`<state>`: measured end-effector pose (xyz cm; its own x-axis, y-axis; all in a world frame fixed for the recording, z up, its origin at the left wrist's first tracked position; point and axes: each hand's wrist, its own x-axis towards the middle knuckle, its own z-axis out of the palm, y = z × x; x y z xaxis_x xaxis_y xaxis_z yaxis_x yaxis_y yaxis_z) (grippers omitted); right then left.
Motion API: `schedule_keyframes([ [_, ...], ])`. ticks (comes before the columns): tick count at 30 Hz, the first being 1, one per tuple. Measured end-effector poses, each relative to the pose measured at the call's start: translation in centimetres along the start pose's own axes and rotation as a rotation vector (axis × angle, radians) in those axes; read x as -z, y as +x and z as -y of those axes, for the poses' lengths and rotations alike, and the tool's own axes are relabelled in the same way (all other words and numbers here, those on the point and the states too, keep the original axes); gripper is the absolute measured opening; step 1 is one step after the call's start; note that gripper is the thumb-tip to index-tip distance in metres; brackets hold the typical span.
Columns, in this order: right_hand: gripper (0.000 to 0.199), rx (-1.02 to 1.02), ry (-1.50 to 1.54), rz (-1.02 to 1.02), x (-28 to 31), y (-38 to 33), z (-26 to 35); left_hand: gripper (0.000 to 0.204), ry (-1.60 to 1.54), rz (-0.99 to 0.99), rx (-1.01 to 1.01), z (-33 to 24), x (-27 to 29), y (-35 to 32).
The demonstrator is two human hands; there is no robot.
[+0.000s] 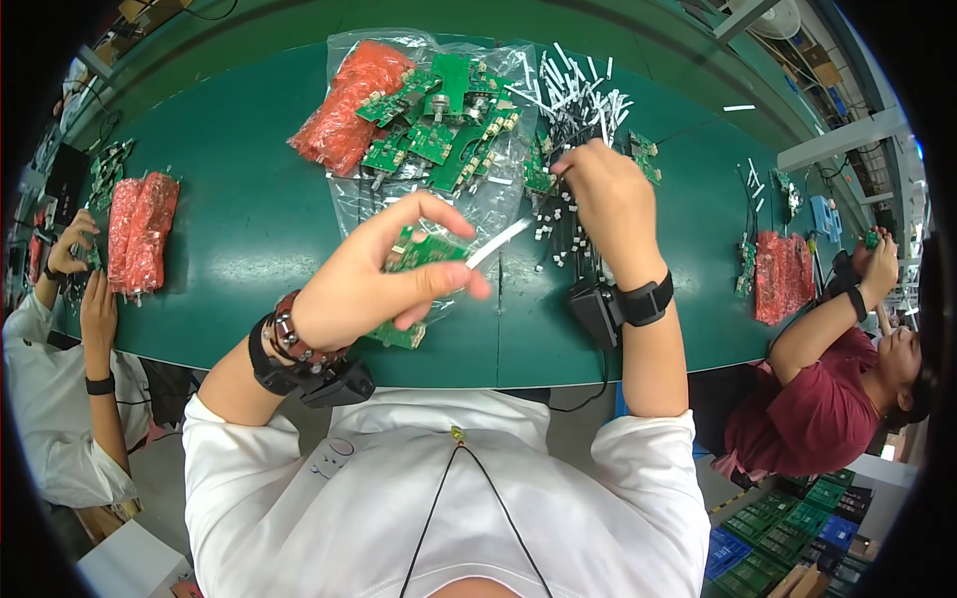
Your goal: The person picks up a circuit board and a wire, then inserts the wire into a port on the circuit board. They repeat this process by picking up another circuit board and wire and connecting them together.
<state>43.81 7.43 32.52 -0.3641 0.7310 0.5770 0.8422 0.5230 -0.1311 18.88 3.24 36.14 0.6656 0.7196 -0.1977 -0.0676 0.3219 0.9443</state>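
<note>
My left hand (pixel 384 271) is closed around a green circuit board (pixel 431 249), whose lower end shows beneath the palm. A white strip (pixel 498 243) sticks out to the right past the fingertips, slightly blurred; how it joins the board is hidden. My right hand (pixel 613 204) reaches into a heap of thin black cables (pixel 570 224) with white connectors at the near end and white tips (pixel 583 95) at the far end. Its fingers are curled and pressed together, and what they pinch cannot be made out. More circuit boards (pixel 434 143) lie piled on a clear plastic bag beyond my left hand.
A red bubble-wrap bundle (pixel 354 105) rests beside the board pile. Others lie at the left (pixel 145 234) and right (pixel 783 277) of the green table (pixel 239 229). Co-workers sit on both sides, their hands on boards. Loose boards (pixel 643 154) lie right of the cables.
</note>
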Motion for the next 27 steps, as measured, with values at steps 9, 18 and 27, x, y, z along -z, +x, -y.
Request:
schedule_keyframes([
  [9,0.015,-0.419,1.033,0.123,-0.3,-0.2,4.9,0.038,-0.138,-0.015,0.105,1.1,0.2,2.1],
  [18,0.006,-0.5,1.37,0.082,-1.0,-1.5,7.1,0.039,-0.343,-0.009,0.038,1.5,1.3,3.4],
  [27,0.008,-0.886,1.606,0.091,-1.1,-1.5,7.2,0.04,0.721,-0.156,-0.711,3.3,0.8,3.8],
])
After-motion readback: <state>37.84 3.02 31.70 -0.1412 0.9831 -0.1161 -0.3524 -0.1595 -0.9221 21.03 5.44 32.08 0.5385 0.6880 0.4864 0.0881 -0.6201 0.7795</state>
